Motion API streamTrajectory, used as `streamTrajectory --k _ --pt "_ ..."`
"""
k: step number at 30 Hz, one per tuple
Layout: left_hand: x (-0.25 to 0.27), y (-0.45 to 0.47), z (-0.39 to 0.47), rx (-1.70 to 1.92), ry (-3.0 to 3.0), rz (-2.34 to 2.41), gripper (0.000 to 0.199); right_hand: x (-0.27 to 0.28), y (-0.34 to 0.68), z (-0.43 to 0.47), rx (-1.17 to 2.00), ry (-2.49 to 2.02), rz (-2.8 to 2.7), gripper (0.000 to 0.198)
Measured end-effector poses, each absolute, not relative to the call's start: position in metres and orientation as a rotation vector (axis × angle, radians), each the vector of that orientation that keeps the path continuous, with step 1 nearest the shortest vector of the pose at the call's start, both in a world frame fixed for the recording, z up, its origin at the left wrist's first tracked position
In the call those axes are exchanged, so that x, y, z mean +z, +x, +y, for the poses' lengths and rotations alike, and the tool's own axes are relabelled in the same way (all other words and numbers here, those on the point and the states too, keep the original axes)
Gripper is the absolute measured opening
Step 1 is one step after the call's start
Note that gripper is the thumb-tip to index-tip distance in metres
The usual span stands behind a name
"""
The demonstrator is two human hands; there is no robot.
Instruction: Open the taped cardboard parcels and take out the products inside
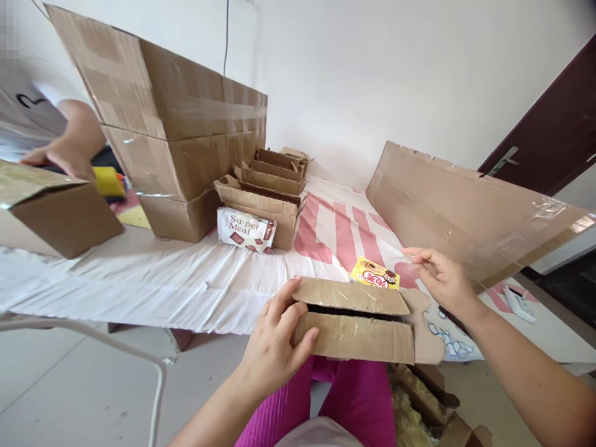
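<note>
A small cardboard box lies in front of me at the table's near edge, its two long flaps nearly meeting over a dark gap. My left hand grips its left end, fingers on the far flap and thumb on the near one. The right end flap sticks outward. Beyond the box my right hand is raised, thumb and forefinger pinching a thin clear strip of tape. A yellow printed packet lies just behind the box, partly hidden by it. Left of it, a white "Super Meal" pouch leans on an opened carton.
Large taped cartons are stacked at the left. Several opened cartons line up beside them. A long cardboard panel stands at the right. Across the table a person's hand is near another box. Cardboard scraps lie below.
</note>
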State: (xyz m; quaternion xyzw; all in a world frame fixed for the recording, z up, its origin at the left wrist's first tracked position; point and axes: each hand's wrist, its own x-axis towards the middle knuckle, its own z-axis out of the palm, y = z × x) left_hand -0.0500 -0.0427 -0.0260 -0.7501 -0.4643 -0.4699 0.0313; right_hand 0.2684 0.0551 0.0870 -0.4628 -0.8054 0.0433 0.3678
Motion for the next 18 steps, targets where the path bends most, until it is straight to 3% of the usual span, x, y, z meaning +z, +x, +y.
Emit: streamTrajectory --k 4,7,12,18 --pt "-0.024 -0.047 -0.042 -1.424 -2.277 -1.457 0.015 0.063 0.315 0.049 -0.010 -1.280 -1.897 0.014" --pt "-0.024 -0.049 -0.038 -1.431 -2.200 -1.563 0.016 0.021 0.364 0.038 0.075 -1.555 -1.743 0.028" --pt "-0.024 -0.055 -0.028 -1.471 -2.144 -1.720 0.017 -0.084 0.414 -0.014 0.171 -1.847 -1.873 0.018" --pt "-0.023 -0.052 -0.020 -1.524 -2.167 -1.725 0.016 -0.210 0.404 -0.087 0.219 -1.750 -2.109 0.023"
